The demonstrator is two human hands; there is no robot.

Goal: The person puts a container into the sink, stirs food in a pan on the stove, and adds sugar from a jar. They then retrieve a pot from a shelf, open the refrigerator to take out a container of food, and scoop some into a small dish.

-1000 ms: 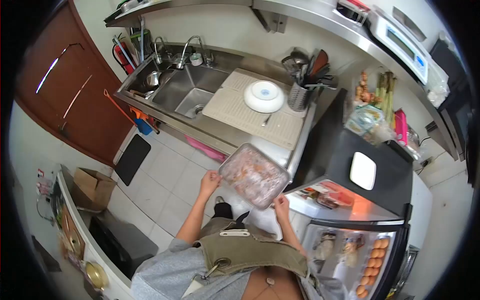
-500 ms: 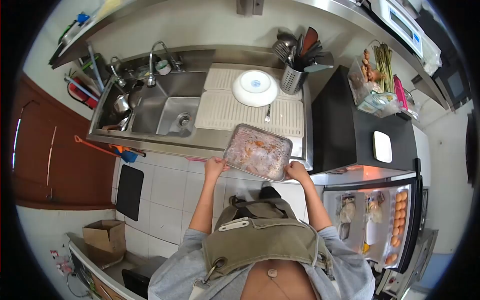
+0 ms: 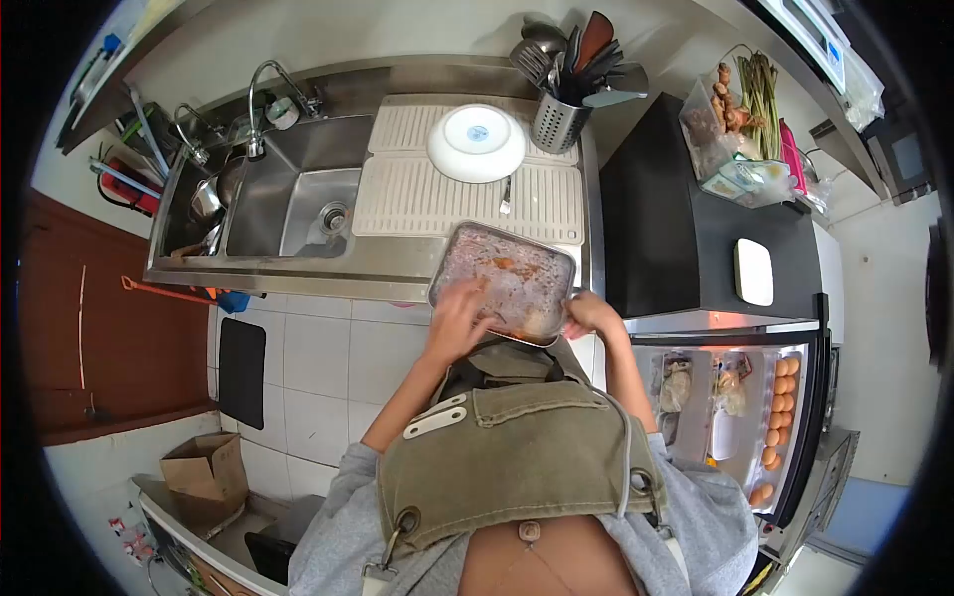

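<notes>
A shallow rectangular metal tray (image 3: pixel 532 266), its whitish surface marked with orange-brown patches, is tilted in front of me at the counter's front edge. My right hand (image 3: pixel 593 315) grips the tray at its lower right corner. Over the tray's lower left part lies my left hand (image 3: pixel 457 323), fingers resting on the surface and thumb apart from them. Behind the tray, an upturned white bowl (image 3: pixel 476 144) sits on a ribbed cream drying mat (image 3: pixel 397 204), with a small piece of cutlery (image 3: pixel 507 196) beside it.
The steel sink (image 3: pixel 298 214) is at the left, with pots (image 3: pixel 206 199) at its side. A utensil holder (image 3: pixel 559 124) stands at the back. To the right, a fridge stands open with eggs (image 3: pixel 775 427) in its door; a white dish (image 3: pixel 753 271) lies on top.
My left hand has let go of the tray's left edge and moved onto its surface. The right hand still grips the right corner. The view has shifted slightly.
</notes>
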